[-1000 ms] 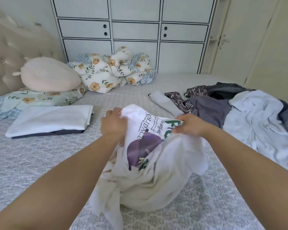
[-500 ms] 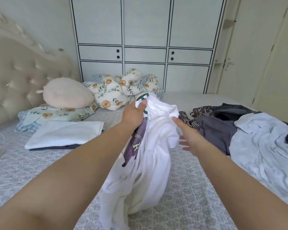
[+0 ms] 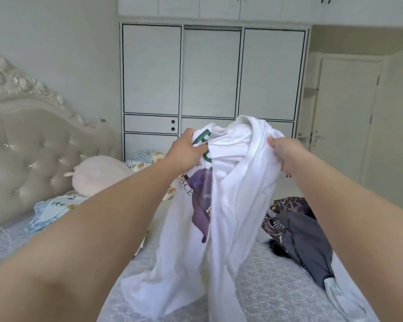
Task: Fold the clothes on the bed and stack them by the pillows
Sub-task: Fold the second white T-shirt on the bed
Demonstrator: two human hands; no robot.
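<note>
A white T-shirt [image 3: 233,205] with a purple and green print hangs bunched in front of me, its lower end trailing on the bed [image 3: 265,282]. My left hand [image 3: 186,152] grips its upper left part at the green lettering. At the upper right edge my right hand [image 3: 282,154] grips the fabric. Both hands are raised at about the same height. A pile of unfolded clothes [image 3: 298,231], grey and dark patterned, lies on the bed to the right. The pillows, a pink round one [image 3: 98,175] and a floral one [image 3: 54,208], lie at the left by the headboard.
A tufted headboard [image 3: 33,154] stands at the left. A white wardrobe [image 3: 209,75] fills the far wall, and a door [image 3: 344,126] is at the right. A crumpled floral quilt [image 3: 147,159] lies at the far side of the bed.
Both hands have lifted the white T-shirt from the bed up to chest height. My right hand, open half a second ago, now grips the shirt's right edge. My view has tilted upward.
</note>
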